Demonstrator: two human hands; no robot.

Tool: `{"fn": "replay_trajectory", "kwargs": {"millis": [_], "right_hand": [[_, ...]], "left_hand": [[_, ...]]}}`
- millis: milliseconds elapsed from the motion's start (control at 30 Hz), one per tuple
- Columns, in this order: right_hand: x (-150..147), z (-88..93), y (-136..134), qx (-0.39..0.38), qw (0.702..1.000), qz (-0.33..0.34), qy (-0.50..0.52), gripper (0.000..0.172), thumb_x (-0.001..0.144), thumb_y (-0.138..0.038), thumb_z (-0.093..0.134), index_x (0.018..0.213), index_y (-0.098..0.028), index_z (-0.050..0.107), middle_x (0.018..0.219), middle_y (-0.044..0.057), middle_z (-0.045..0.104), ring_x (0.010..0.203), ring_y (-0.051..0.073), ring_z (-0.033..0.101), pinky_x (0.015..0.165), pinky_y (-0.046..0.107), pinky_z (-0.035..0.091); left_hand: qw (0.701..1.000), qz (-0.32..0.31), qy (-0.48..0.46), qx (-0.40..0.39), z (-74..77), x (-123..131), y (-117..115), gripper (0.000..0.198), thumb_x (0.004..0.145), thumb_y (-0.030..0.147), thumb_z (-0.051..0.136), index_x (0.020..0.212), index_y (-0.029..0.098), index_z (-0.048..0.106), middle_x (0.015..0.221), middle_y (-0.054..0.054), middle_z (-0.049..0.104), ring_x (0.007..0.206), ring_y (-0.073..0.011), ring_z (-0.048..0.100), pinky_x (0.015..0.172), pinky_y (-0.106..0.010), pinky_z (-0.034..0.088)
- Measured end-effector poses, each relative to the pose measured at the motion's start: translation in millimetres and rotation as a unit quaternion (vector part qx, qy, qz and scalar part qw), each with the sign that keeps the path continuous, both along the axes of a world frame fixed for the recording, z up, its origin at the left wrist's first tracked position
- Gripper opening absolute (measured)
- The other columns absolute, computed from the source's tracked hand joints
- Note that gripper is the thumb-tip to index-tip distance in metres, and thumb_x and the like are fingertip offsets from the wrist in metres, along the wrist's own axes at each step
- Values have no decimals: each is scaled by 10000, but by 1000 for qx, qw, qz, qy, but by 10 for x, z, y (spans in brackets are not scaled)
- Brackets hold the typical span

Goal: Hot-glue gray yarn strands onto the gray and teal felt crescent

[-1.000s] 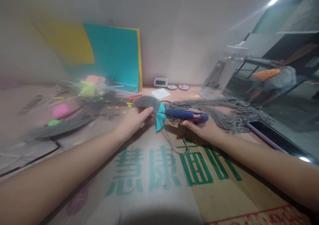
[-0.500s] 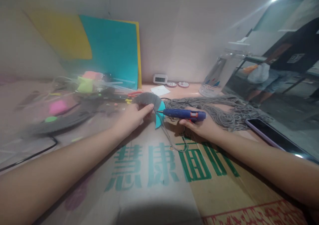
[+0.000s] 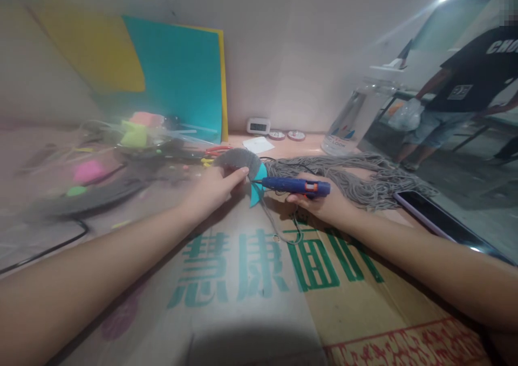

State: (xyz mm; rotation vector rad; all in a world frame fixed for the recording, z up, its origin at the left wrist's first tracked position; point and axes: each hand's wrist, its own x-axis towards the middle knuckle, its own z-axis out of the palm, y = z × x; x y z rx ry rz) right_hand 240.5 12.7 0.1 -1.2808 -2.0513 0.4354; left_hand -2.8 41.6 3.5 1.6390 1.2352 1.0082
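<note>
My left hand (image 3: 220, 188) pinches a curved teal piece (image 3: 259, 185) between thumb and fingers. Much of that piece is covered with rows of grey cord (image 3: 242, 161); its right end shows bare teal. A loose tail of grey cord (image 3: 272, 225) hangs from it in a loop over the cardboard. In my right hand (image 3: 319, 201) is a blue glue gun (image 3: 293, 185), its thin tip pointing left at the edge of the cord-covered part, close to my left thumb. Whether the tip touches cannot be told. My left fingers are partly hidden behind the piece.
Printed cardboard (image 3: 259, 312) covers the table. Behind my hands lie a heap of grey cord (image 3: 364, 177), a small digital timer (image 3: 258, 126) and a clear bottle (image 3: 348, 117). A phone (image 3: 441, 215) lies right. Teal sheets (image 3: 182, 80) lean on the wall; a person (image 3: 465, 80) stands beyond.
The view has shifted slightly. Both hands keep their hold, with the glue gun's tip still at the cord-covered piece. The person in the background has turned and shifted.
</note>
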Motion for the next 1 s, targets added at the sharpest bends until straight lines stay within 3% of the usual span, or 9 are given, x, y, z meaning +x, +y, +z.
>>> {"fn": "replay_trajectory", "kwargs": {"millis": [667, 1000], "right_hand": [[25, -22, 11, -6, 1000, -17, -24, 324, 745, -476, 678, 681, -201, 520, 575, -39, 495, 528, 113, 437, 497, 233, 327], [25, -18, 7, -4, 999, -28, -32, 315, 749, -484, 677, 705, -197, 554, 591, -34, 522, 538, 117, 463, 512, 239, 353]], "left_hand": [[1000, -1, 19, -3, 41, 9, -26, 339, 841, 423, 554, 618, 171, 518, 568, 24, 507, 522, -107, 449, 460, -218, 314], [1000, 0, 18, 1, -13, 0, -2, 384, 843, 441, 556, 579, 168, 500, 549, 27, 495, 509, -103, 432, 487, -233, 303]]}}
